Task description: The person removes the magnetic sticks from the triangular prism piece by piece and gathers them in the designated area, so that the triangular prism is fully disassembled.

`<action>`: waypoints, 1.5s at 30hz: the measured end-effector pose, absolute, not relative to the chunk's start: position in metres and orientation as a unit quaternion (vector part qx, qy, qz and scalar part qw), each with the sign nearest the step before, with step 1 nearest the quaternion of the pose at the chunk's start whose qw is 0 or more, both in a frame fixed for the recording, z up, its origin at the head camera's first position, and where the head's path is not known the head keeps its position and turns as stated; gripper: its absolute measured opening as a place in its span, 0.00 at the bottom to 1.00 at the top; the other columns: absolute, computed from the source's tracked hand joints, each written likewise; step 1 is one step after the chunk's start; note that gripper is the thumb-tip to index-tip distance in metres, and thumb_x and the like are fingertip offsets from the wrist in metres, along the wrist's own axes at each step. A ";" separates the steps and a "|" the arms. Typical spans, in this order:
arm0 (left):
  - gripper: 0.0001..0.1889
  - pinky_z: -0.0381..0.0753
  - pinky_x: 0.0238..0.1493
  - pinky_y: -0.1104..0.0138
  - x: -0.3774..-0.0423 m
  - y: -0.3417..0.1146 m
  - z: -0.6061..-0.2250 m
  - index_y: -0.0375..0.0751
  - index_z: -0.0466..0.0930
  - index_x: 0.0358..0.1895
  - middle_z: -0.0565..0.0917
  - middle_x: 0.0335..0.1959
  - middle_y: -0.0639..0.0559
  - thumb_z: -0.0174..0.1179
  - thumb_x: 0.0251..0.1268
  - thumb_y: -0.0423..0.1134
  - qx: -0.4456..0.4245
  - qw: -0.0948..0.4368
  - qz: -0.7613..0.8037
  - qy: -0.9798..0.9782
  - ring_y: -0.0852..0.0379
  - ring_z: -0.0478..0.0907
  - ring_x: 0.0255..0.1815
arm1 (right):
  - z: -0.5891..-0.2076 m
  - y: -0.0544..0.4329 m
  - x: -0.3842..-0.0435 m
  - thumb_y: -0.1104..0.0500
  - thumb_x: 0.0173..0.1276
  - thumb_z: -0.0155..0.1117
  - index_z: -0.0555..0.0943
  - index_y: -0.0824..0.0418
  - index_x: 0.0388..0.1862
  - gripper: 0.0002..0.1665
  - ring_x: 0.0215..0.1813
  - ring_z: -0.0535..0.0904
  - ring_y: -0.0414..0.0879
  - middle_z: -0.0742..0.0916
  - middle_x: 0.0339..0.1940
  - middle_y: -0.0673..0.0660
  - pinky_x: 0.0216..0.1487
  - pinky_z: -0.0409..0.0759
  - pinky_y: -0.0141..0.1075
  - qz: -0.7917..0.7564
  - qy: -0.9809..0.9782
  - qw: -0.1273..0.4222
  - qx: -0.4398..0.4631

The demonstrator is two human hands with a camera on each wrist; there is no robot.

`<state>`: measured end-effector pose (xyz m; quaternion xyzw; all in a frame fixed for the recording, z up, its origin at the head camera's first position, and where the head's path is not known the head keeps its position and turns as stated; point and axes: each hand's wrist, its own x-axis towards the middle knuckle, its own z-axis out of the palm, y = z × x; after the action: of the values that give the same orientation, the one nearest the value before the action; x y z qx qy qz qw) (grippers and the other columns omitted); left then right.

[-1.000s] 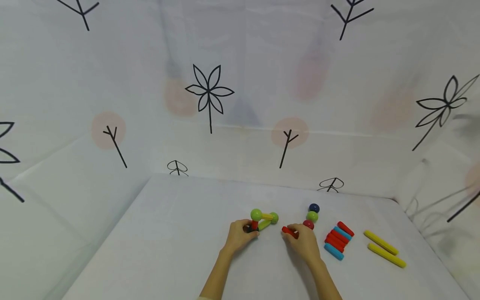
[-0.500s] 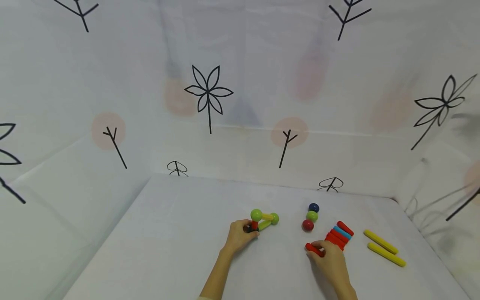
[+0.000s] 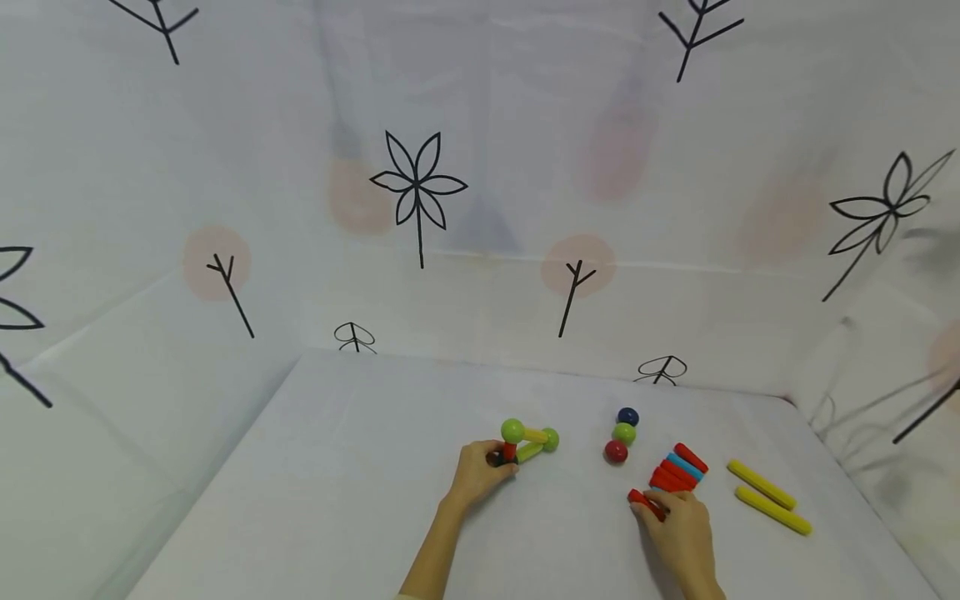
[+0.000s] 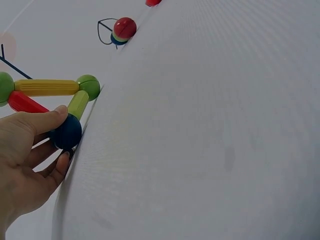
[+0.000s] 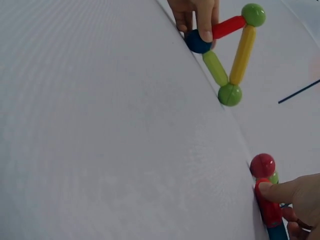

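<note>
My left hand (image 3: 476,475) grips the dark blue ball (image 4: 67,132) at the lower corner of a triangle of balls and rods. A red rod (image 4: 27,102) rises from it to a green ball (image 3: 513,430). A yellow rod (image 5: 243,55) links that ball to a second green ball (image 5: 230,95), and a yellow-green rod (image 5: 215,68) runs from there back to the blue one. To the right, my right hand (image 3: 684,529) pinches a loose red rod (image 3: 645,503) between thumb and fingers, at the near end of a row of red and blue rods (image 3: 678,473), partly hiding the row.
Beyond the right hand lie a red ball (image 3: 616,452), a light green ball (image 3: 624,433) and a dark blue ball (image 3: 628,416) in a line. Two long yellow rods (image 3: 772,510) rest farther right on the white table (image 3: 322,500). A patterned cloth hangs behind.
My right hand has carried the red rod from beside the triangle rightward and nearer, to the row of rods. The red ball is uncovered. My left hand stays in place.
</note>
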<state>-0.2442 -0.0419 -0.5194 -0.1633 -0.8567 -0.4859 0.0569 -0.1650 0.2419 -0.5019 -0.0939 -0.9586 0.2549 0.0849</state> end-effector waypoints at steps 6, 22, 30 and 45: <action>0.16 0.76 0.35 0.69 -0.244 -0.041 -0.519 0.28 0.82 0.41 0.85 0.32 0.44 0.70 0.49 0.34 -0.162 0.056 -0.488 -0.856 0.58 0.77 0.30 | -0.502 0.245 -0.164 0.64 0.55 0.70 0.80 0.74 0.43 0.18 0.39 0.72 0.60 0.79 0.35 0.67 0.40 0.73 0.50 0.258 -0.953 0.110 -0.112; 0.17 0.78 0.39 0.64 -0.242 -0.042 -0.519 0.28 0.82 0.43 0.85 0.36 0.42 0.69 0.49 0.33 -0.153 0.052 -0.482 -0.861 0.54 0.78 0.35 | -0.480 0.194 -0.190 0.62 0.55 0.71 0.79 0.68 0.52 0.25 0.44 0.77 0.59 0.83 0.44 0.66 0.44 0.76 0.53 0.336 -0.916 0.214 0.044; 0.16 0.77 0.35 0.68 -0.242 -0.041 -0.521 0.28 0.82 0.41 0.85 0.34 0.42 0.69 0.49 0.33 -0.173 0.065 -0.480 -0.857 0.58 0.77 0.31 | -0.463 0.148 -0.220 0.63 0.52 0.73 0.78 0.64 0.55 0.29 0.50 0.75 0.59 0.84 0.49 0.62 0.46 0.74 0.55 0.363 -0.878 0.241 0.198; 0.07 0.76 0.31 0.72 -0.244 -0.040 -0.519 0.35 0.83 0.34 0.85 0.30 0.48 0.67 0.54 0.34 -0.208 0.116 -0.499 -0.833 0.57 0.79 0.30 | -0.435 0.106 -0.229 0.59 0.58 0.70 0.81 0.64 0.50 0.21 0.35 0.76 0.44 0.82 0.41 0.58 0.34 0.76 0.33 0.296 -0.907 0.131 0.270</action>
<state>-0.2440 -0.0402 -0.5189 -0.2083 -0.8333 -0.4988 0.1159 -0.2286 0.1062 -0.4350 0.2699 -0.9069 0.2958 0.1311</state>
